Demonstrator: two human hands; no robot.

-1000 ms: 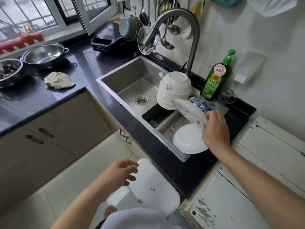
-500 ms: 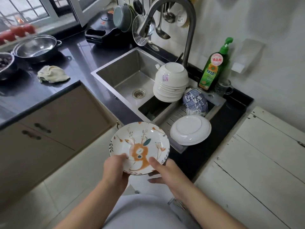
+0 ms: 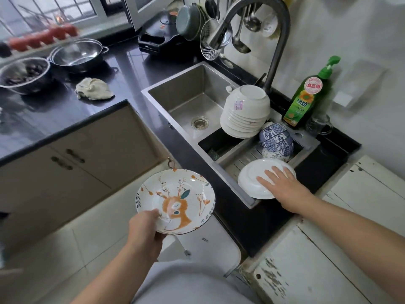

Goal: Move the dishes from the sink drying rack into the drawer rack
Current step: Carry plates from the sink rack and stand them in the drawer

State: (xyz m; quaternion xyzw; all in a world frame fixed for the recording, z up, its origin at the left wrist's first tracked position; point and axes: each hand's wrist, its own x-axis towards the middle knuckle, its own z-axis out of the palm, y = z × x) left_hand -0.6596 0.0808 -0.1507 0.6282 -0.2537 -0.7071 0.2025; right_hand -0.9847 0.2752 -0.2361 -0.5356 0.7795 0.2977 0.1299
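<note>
Right hand flat, fingers straight, on upturned white ceramic plate in steel sink rack. Left hand pinches deer-patterned plate rim. Glazed, likely slippery, brittle; grip rim.

Right hand hides part of white plate.

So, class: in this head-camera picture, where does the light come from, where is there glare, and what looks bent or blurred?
Head view: daylight enters from the window at upper left; pale glare streaks the black countertop; wide-angle distortion bows the cabinet edge and the faucet; the red items on the sill are soft, while the deer plate in the left hand is fairly sharp.
</note>
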